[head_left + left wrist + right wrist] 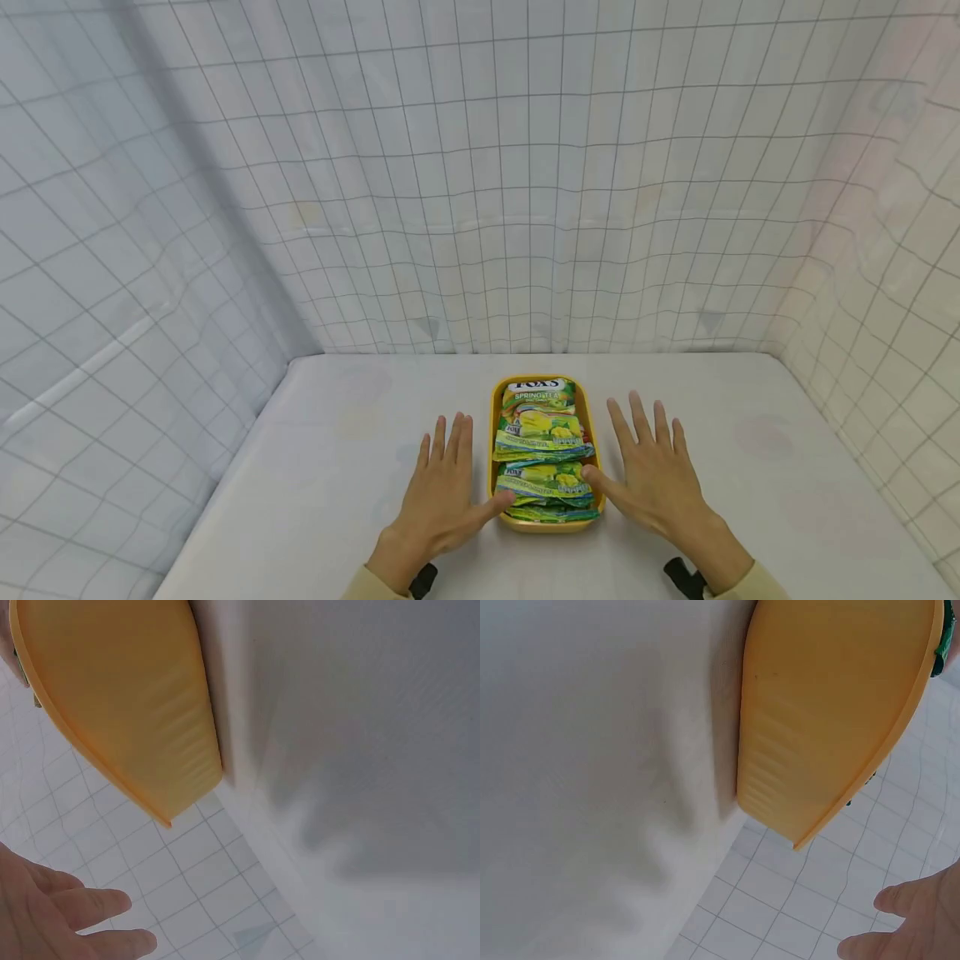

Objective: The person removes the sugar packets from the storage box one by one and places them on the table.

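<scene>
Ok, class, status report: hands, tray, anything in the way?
Left hand, right hand: fingers straight, flanking rounded yellow plastic tray. Tray holds glossy green-yellow FOX'S packets. No obstruction visible.

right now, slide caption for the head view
Outstretched left hand and right hand flank a yellow tray of Fox's packets.

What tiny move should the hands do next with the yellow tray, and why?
Maybe bring the left hand and right hand gently inward against the yellow tray. They're open on opposite sides of it, and the wrist views show gaps between fingers and its walls. Packets sit inside.
</scene>
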`<state>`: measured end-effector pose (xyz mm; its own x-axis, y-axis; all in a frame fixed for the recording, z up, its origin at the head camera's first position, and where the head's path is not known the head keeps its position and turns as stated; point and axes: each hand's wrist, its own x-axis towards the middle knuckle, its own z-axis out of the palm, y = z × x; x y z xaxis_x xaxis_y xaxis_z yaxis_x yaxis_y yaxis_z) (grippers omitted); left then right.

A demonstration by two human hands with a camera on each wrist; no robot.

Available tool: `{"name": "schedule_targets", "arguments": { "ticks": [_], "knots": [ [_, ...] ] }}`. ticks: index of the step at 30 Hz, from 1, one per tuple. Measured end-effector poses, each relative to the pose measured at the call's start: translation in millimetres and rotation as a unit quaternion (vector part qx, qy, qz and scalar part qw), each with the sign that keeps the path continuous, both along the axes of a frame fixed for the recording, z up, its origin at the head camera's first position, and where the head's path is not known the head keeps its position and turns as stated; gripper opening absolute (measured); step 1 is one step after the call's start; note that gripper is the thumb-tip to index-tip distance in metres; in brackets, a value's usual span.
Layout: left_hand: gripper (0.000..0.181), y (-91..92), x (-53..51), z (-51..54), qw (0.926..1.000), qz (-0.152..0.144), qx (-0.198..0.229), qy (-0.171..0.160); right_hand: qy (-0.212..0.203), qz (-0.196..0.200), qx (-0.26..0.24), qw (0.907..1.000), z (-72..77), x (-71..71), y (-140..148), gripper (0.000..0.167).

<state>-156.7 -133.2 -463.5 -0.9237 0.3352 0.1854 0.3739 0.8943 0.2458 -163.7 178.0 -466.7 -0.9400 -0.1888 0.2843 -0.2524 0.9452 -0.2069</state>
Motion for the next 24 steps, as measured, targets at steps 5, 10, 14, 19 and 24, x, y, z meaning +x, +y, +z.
{"name": "schedule_targets", "arguments": {
  "ticks": [5,10,14,19,24],
  "knots": [
    [0.114,1.4,0.1,1.1,0.9999,-0.001,0.0,0.012,-0.002,0.002,0.001,1.0,1.1,-0.2,0.0,0.102],
    [0.114,3.9,1.1,1.8,1.0,-0.003,0.004,0.002,0.0,0.002,0.0,1.0,1.9,-0.8,0.4,0.101],
    [0.117,4.5,1.0,0.4,1.0,0.0,0.003,0.002,-0.001,0.003,-0.001,1.0,2.2,-2.3,0.9,0.102],
    [0.12,5.0,1.1,-0.2,0.9999,0.005,0.008,0.005,-0.011,0.005,-0.004,0.9999,2.6,-3.8,1.6,0.103],
    [0.118,5.8,2.3,0.3,0.9999,0.004,0.01,-0.001,-0.012,0.007,-0.006,0.9999,1.3,-4.1,1.5,0.103]
  ]
}}
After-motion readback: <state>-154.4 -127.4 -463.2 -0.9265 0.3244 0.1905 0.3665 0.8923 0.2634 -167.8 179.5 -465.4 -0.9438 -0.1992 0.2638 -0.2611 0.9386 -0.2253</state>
